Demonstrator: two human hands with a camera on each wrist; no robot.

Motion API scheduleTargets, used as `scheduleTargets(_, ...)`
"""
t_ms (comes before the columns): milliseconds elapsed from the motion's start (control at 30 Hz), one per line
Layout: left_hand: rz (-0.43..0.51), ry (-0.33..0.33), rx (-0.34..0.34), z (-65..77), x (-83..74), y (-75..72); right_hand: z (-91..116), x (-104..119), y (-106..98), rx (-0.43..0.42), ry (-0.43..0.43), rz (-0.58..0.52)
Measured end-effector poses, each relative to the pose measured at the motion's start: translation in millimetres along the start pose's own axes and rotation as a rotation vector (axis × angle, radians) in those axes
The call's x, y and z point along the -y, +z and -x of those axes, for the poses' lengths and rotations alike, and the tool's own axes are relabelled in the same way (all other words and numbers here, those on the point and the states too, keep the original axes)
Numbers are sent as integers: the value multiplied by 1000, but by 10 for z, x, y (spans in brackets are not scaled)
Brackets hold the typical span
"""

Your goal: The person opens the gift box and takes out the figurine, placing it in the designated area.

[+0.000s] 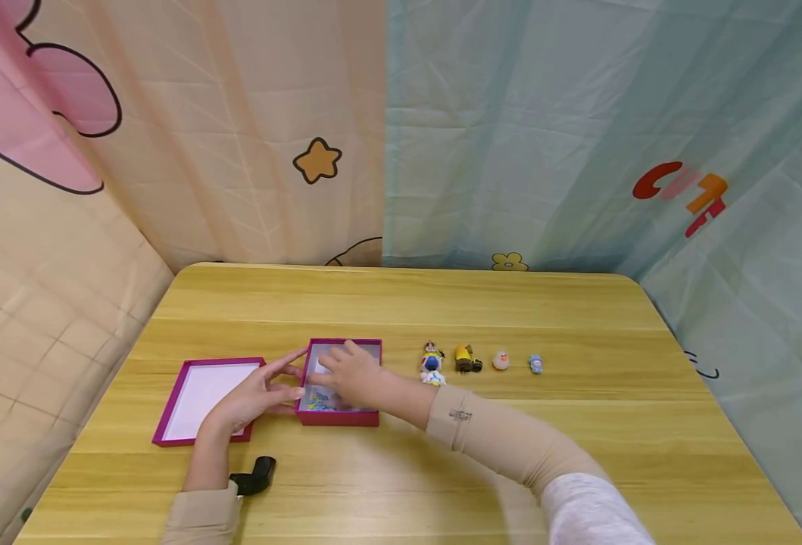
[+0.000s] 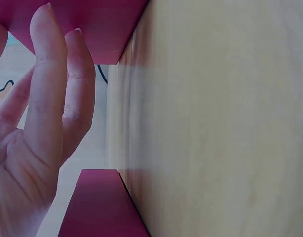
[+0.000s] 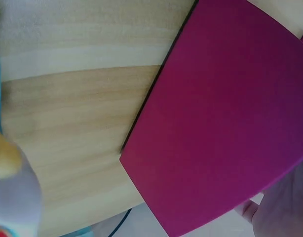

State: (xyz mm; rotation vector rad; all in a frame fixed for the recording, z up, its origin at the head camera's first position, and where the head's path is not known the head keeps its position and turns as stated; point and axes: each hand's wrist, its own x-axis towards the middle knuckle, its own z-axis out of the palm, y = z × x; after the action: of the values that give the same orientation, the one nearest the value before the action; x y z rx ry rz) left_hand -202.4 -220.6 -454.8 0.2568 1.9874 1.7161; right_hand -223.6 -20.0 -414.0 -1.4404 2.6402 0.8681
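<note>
An open magenta box (image 1: pixel 339 418) stands on the wooden table. My left hand (image 1: pixel 256 397) is at its left wall, thumb and fingers extended; in the left wrist view the fingertips of the left hand (image 2: pixel 43 108) touch the box side (image 2: pixel 99 34). Over the opening, my right hand (image 1: pixel 353 375) reaches down inside with bent fingers. Whether it holds anything is hidden. A small blue-and-yellow item (image 1: pixel 317 401) shows in the near left corner of the box. The right wrist view is mostly filled by the box's outer wall (image 3: pixel 215 113).
Left of the box lies its magenta lid (image 1: pixel 208 390), white inside facing up. To the right stand a crowned figurine (image 1: pixel 431 359), a white figurine (image 1: pixel 433 377), a yellow-and-black figurine (image 1: pixel 465 359), a pale duck (image 1: pixel 500 361) and a small blue figurine (image 1: pixel 535 364). Curtains surround the table.
</note>
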Motion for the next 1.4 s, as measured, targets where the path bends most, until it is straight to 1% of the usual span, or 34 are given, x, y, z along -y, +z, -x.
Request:
scheduleTargets(200,-2,4,3,-9,6,1,-3,27,40,18,-11,18)
scheduleTargets(700,-9,-9,-5,-7,-4,5,-52,76,92,91,-24,22)
scheduleTargets(1033,-14,-12,-15,2,-16,10,-59,88,84,87,-15,-9)
scheduleTargets(1400,-7,1,1,2,-17,6,-53,75,85,33,-22,-15)
